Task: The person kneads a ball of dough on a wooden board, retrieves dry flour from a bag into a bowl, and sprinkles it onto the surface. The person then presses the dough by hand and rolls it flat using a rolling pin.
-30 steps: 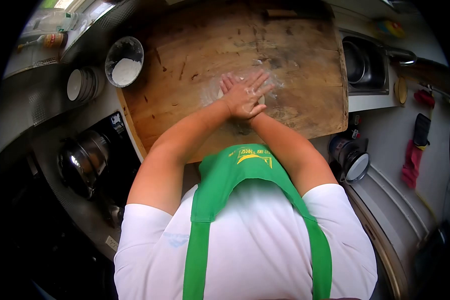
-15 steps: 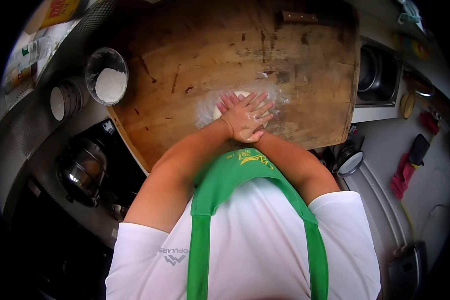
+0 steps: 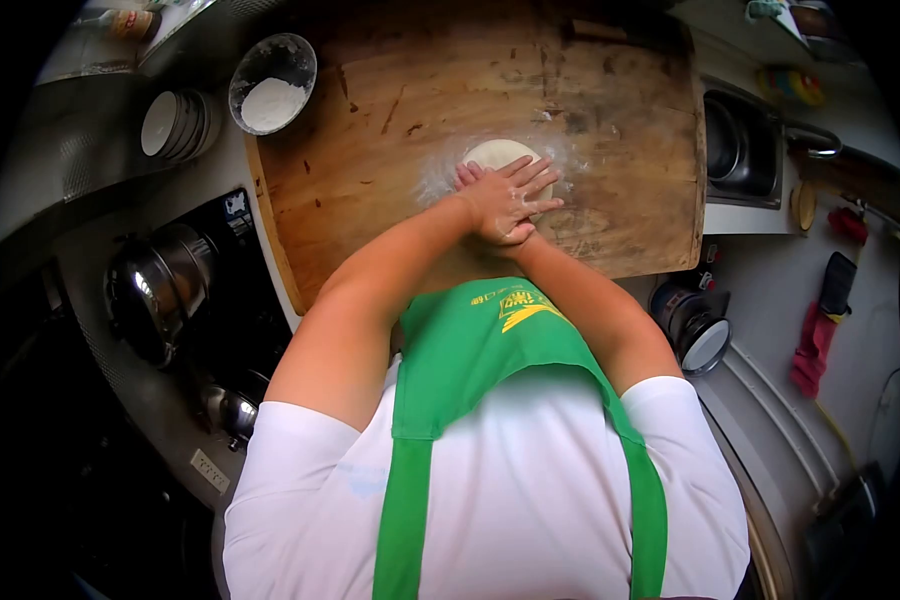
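Note:
My left hand (image 3: 510, 203) lies on top of my right hand, palm down, with its fingers spread toward the upper right and dusted with flour. Under it, my right hand (image 3: 467, 175) is mostly covered; a few of its fingers show at the left, stretched over the dough. Both hands rest on a pale round of dough (image 3: 502, 153), whose far edge and right side are visible. Loose white flour surrounds the dough on a large wooden board (image 3: 630, 170).
A bowl of flour (image 3: 274, 104) stands at the board's upper left, beside stacked bowls (image 3: 175, 125). Left of me is a steel pot (image 3: 160, 285). A sink (image 3: 745, 145) lies to the right, with a round container (image 3: 695, 330) below. At the board's far edge is a dark-handled tool (image 3: 610, 33).
The camera view has shifted, so the surroundings sit differently. My hands remain stacked but have drawn back toward me on the dough, leaving more of its far side showing.

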{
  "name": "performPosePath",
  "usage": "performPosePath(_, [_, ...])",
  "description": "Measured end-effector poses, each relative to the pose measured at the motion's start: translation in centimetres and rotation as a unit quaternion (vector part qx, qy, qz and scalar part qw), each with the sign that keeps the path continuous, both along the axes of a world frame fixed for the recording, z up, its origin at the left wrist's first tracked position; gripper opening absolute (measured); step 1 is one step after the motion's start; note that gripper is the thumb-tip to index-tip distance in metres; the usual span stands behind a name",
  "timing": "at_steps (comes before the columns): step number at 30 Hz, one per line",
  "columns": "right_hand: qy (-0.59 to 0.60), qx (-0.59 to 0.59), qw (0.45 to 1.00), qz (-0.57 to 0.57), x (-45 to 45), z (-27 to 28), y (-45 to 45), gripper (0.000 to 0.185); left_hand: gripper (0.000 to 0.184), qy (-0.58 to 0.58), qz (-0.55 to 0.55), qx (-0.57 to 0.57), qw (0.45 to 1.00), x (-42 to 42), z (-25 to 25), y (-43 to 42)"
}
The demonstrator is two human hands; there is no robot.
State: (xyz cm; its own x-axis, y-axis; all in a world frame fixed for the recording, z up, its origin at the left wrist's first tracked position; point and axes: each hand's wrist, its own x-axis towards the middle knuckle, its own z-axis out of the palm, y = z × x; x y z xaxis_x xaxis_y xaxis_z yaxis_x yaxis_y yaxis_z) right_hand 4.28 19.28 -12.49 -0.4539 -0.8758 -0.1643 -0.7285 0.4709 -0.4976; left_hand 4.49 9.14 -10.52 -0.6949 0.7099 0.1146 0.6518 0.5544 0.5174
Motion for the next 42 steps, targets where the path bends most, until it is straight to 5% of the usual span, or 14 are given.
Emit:
performPosePath(11, [-0.081, 0.007, 0.996, -0.026, -0.9, -2.7, -0.2, 0.084, 0.068, -0.129, -0.021, 0.018, 0.991, -2.6, -1.0, 0.2])
performPosePath(23, [-0.010, 0.001, 1.000, -0.028, -0.1, -0.1, 1.6, 0.086, 0.068, -0.015, 0.008, -0.026, 1.000, -1.4, -2.3, 0.5])
performPosePath(27, [0.010, 0.006, 0.999, -0.035, 0.1, 0.8, 2.7, 0.087, 0.069, -0.030, 0.039, -0.121, 0.991, -2.2, 1.5, 0.8])
performPosePath(32, [0.016, 0.011, 0.997, -0.072, -1.6, 0.6, 4.6, 0.088, 0.067, 0.006, -0.032, -0.033, 0.999, -4.7, 0.1, 3.1])
performPosePath(42, [-0.087, -0.013, 0.993, -0.081, -2.6, -2.5, 4.2, 0.091, 0.074, -0.126, -0.060, -0.005, 0.990, -6.9, -1.6, 3.9])
